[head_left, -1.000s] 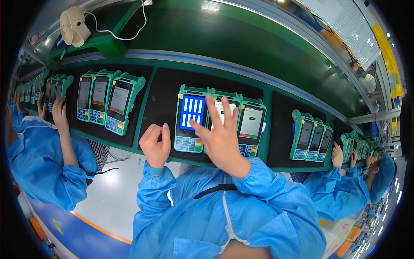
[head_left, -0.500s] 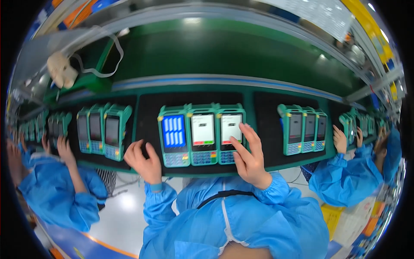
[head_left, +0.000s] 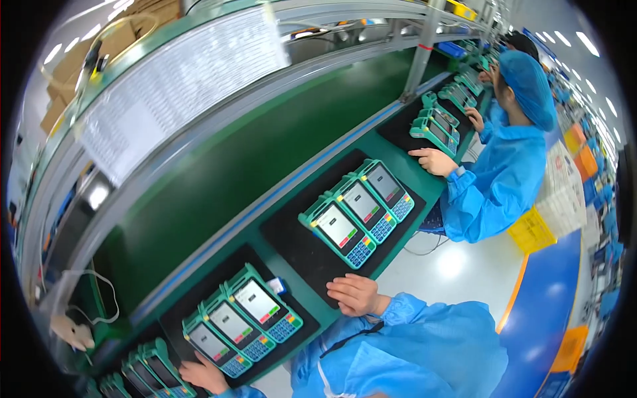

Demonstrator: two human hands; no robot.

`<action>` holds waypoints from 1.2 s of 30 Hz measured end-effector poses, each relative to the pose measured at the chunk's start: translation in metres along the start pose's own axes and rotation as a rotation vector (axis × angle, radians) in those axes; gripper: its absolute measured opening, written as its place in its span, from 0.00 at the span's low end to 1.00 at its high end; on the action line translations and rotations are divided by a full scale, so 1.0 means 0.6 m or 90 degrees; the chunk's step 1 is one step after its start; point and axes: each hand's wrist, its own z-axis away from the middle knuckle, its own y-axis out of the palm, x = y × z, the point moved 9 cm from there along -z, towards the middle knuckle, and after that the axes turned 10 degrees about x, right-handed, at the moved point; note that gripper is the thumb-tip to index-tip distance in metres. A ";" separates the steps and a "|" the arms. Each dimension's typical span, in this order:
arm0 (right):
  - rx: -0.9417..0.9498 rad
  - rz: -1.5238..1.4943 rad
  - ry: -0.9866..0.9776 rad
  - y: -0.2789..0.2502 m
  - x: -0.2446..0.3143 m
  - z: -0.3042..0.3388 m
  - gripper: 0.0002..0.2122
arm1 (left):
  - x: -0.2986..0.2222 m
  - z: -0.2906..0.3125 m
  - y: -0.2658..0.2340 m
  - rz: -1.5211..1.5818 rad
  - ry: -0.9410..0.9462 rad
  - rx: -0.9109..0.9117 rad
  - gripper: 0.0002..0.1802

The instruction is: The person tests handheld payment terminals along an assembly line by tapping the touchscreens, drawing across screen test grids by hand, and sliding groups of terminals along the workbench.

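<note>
Three payment terminals in green frames, each with a keypad and a lit white screen, lie in a row on a black mat: a left one [head_left: 210, 343], a middle one [head_left: 231, 324] and a right one [head_left: 257, 302]. My left hand [head_left: 203, 375] is beside the left terminal's keypad end, fingers stretched out. Whether it touches the frame I cannot tell. Fingers flat and holding nothing, my right hand [head_left: 353, 294] rests at the bench's front edge, nearest a second group of lit terminals [head_left: 361, 205]. A small blue and white item [head_left: 277, 285] shows beside the right terminal.
Dark-screened terminals [head_left: 151, 373] lie at lower left. A co-worker [head_left: 507, 159] in blue sits at right, one hand near further terminals [head_left: 436, 129]. Behind the bench runs a green conveyor belt [head_left: 199, 192]. A metal post [head_left: 423, 56] rises at its edge. A yellow bin [head_left: 533, 230] stands on the floor.
My view has swung right. My right hand has left the right terminal's screen and lies at the bench edge. The left terminal's blue screen is now white. The neighbouring group's screens have brightened.
</note>
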 end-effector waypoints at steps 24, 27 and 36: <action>-0.053 0.000 -0.043 0.020 0.025 0.018 0.14 | 0.000 -0.016 -0.036 0.196 -0.059 0.027 0.36; -0.073 -0.023 -0.016 0.019 0.029 0.014 0.13 | -0.001 -0.024 -0.027 0.358 0.012 0.088 0.34; -0.173 -0.003 0.074 0.031 0.097 -0.004 0.09 | -0.038 -0.038 -0.010 0.671 0.205 0.313 0.32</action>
